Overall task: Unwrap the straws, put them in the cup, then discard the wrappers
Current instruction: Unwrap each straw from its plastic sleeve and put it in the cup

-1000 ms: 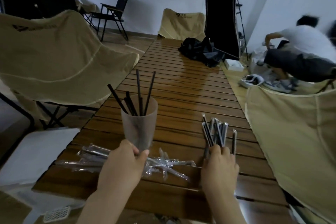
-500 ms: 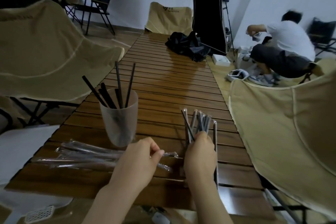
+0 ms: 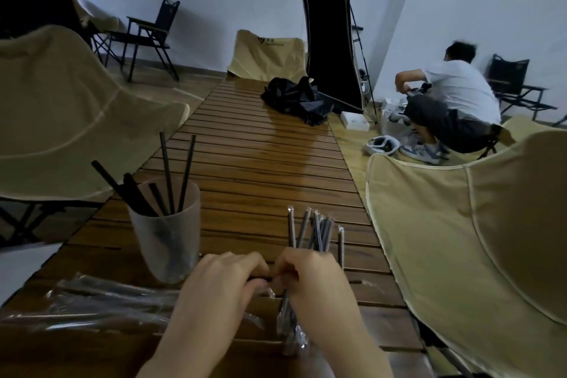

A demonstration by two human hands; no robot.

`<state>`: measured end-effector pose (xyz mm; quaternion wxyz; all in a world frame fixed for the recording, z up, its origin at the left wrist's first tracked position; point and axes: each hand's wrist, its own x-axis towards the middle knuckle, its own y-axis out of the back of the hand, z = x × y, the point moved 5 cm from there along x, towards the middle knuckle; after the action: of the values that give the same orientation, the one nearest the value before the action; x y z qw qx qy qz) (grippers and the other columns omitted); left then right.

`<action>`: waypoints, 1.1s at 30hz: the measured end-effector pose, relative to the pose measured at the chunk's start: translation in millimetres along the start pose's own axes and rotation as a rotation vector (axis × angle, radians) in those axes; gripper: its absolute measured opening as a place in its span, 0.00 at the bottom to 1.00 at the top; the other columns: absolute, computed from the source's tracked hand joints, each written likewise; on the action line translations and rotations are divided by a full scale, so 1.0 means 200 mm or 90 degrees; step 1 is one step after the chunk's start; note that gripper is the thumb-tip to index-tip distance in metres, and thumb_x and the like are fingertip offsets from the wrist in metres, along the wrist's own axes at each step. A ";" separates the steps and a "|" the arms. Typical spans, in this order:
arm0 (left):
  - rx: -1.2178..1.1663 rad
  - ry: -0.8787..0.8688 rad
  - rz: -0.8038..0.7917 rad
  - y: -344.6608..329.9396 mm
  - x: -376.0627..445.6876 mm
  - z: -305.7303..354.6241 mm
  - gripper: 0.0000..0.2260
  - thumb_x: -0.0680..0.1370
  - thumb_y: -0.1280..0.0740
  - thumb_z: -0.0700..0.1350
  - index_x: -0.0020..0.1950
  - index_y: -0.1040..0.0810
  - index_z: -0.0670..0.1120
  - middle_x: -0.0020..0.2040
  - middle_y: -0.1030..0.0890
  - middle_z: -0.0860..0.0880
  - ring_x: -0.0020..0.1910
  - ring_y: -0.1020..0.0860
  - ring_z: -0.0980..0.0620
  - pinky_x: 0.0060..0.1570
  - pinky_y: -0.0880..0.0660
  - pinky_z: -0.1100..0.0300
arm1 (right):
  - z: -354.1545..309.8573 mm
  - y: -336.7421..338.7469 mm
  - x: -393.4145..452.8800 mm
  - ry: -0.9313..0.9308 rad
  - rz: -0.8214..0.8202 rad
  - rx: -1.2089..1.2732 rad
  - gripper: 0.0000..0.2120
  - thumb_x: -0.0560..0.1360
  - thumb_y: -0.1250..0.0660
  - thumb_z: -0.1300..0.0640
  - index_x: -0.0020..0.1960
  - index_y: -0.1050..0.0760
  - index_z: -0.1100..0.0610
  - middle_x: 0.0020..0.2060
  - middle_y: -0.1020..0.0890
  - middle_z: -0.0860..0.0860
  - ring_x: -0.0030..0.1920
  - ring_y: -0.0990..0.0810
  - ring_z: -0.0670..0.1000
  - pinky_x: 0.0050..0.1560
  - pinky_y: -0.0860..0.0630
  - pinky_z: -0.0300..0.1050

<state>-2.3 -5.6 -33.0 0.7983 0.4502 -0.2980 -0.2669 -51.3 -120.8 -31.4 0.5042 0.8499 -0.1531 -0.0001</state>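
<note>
Both hands, left (image 3: 224,282) and right (image 3: 310,279), pinch one wrapped straw (image 3: 266,279): light, stiff, slippery film; grip wrapper end.

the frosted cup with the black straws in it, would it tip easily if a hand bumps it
Probably yes. The cup looks like thin translucent plastic, so likely light, and it narrows toward its base. The black straws lean out well above the rim, adding leverage. On the slatted table it might slide a little before tipping.
</note>
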 end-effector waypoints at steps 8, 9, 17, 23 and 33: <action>-0.085 0.085 0.077 0.06 -0.02 -0.05 0.04 0.77 0.35 0.53 0.43 0.27 0.61 0.37 0.22 0.61 0.39 0.22 0.64 0.41 0.22 0.63 | -0.06 0.01 0.04 0.094 0.110 0.059 0.09 0.72 0.33 0.63 0.41 0.25 0.49 0.36 0.25 0.40 0.38 0.26 0.39 0.41 0.33 0.31; -0.094 0.100 0.088 0.07 -0.02 -0.05 0.04 0.76 0.34 0.52 0.42 0.27 0.61 0.35 0.22 0.61 0.38 0.22 0.64 0.39 0.22 0.62 | -0.07 0.01 0.04 0.109 0.126 0.057 0.09 0.71 0.33 0.64 0.40 0.26 0.49 0.35 0.26 0.40 0.38 0.27 0.40 0.42 0.33 0.34; -0.162 0.199 0.094 0.06 -0.03 -0.12 0.08 0.75 0.31 0.49 0.38 0.26 0.58 0.33 0.21 0.59 0.35 0.22 0.65 0.36 0.30 0.69 | -0.14 -0.01 0.03 0.161 0.195 0.033 0.08 0.70 0.43 0.58 0.37 0.26 0.51 0.33 0.24 0.43 0.39 0.28 0.45 0.46 0.31 0.40; -0.199 0.248 0.053 0.06 -0.06 -0.22 0.07 0.76 0.31 0.48 0.39 0.23 0.57 0.33 0.19 0.59 0.35 0.22 0.64 0.38 0.29 0.66 | -0.18 -0.06 0.04 0.181 0.176 0.024 0.11 0.68 0.31 0.68 0.39 0.24 0.52 0.37 0.24 0.45 0.42 0.28 0.46 0.45 0.28 0.43; 0.014 0.150 0.073 0.17 -0.08 -0.19 0.05 0.76 0.35 0.55 0.42 0.29 0.60 0.34 0.23 0.61 0.32 0.24 0.64 0.31 0.26 0.67 | -0.14 -0.11 0.07 0.110 0.131 0.101 0.08 0.73 0.33 0.65 0.42 0.22 0.53 0.42 0.26 0.41 0.45 0.26 0.44 0.47 0.25 0.44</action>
<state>18.6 41.7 -22.4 0.8367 0.4693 -0.2307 -0.1626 -28.6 -90.9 -34.0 0.4438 0.8638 -0.1949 0.1371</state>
